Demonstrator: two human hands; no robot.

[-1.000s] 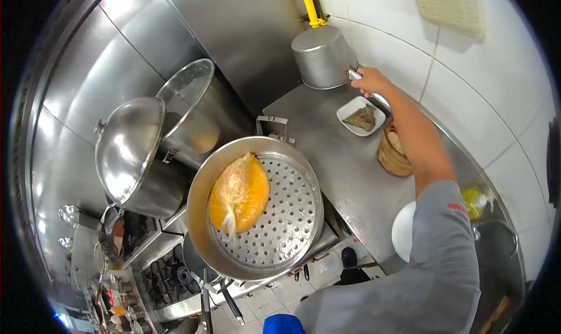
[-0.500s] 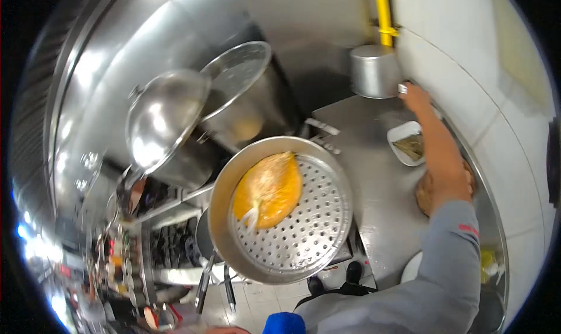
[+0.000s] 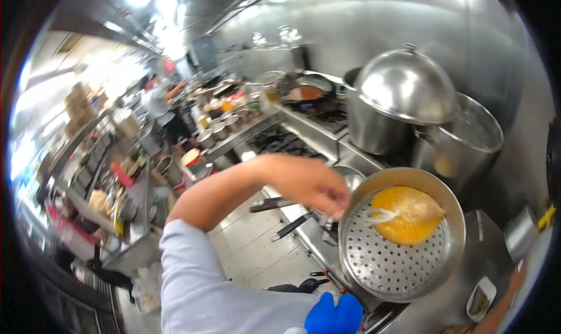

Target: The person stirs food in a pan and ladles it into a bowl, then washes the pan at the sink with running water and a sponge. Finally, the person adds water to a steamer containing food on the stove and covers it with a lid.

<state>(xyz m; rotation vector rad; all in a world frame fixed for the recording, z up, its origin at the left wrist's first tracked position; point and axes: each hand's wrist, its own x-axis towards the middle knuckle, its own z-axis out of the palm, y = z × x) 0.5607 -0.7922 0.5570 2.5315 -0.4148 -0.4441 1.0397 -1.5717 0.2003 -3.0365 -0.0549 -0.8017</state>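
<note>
My left hand (image 3: pixel 310 185), bent at the wrist with its fingers pointing down, is over the left rim of a wide perforated steamer pan (image 3: pixel 388 270). Motion smears the fingers, and I cannot tell whether they touch the rim. Inside the pan lies a tied clear plastic bag (image 3: pixel 409 214) of orange-yellow food, its knot toward my left hand. My right hand (image 3: pixel 517 275) is at the far right edge of the view, beside a plain metal pot (image 3: pixel 520 234); its fingers are mostly hidden. A small white dish (image 3: pixel 481 299) with dark green-brown contents sits near my right forearm.
Behind the steamer stand tall stockpots, one (image 3: pixel 374 123) under a domed lid (image 3: pixel 406 88). Pan handles (image 3: pixel 292 226) stick out over the floor at the stove's front. A wok (image 3: pixel 307 91) holds reddish food. A co-worker (image 3: pixel 160 106) stands farther back, near shelves at left.
The view has swung left, so the steamer pan and pots appear farther right. My left hand has come up into view beside the pan. My right hand stays near the metal pot.
</note>
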